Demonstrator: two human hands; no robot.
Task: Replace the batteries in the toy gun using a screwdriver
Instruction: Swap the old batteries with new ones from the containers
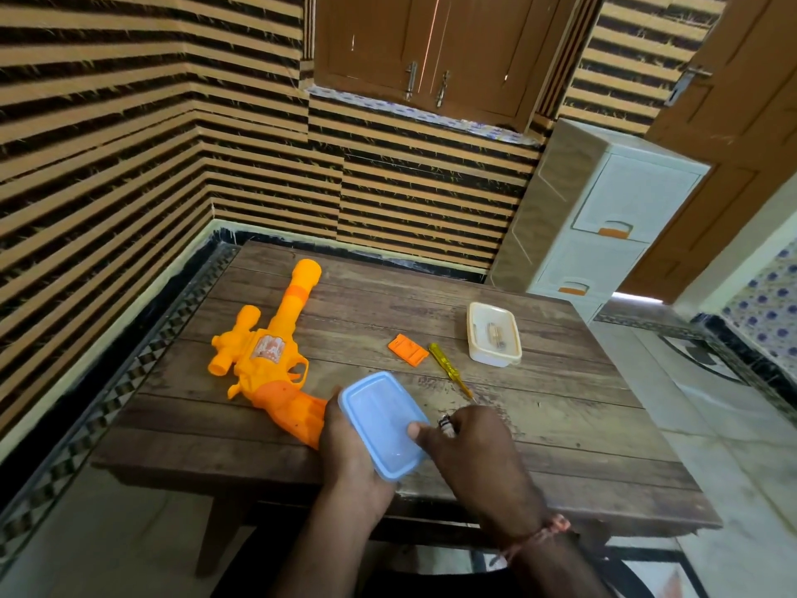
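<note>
Head view, left hand: the left hand [345,451] cups a pale blue lid [383,429] from beneath, fingers curled round its left edge.
Head view, right hand: the right hand [470,451] presses its thumb on the lid's right edge; something small and dark shows by its fingers, too unclear to name.
Toy gun, place: the orange toy gun [269,351] lies flat on the wooden table [560,407], just left of the left hand, its grip end touching or passing behind that hand.
Toy gun, axis: long axis runs from the grip near the hands up to the muzzle at the far left, pointing away from the person.
Screwdriver: a yellow-handled screwdriver [448,366] lies free on the table just beyond the right hand, tip towards it, handle away.
Battery cover: an orange cover [407,349] lies just left of the screwdriver handle.
Box: an open cream box [494,334] sits to the right, with small items inside.
</note>
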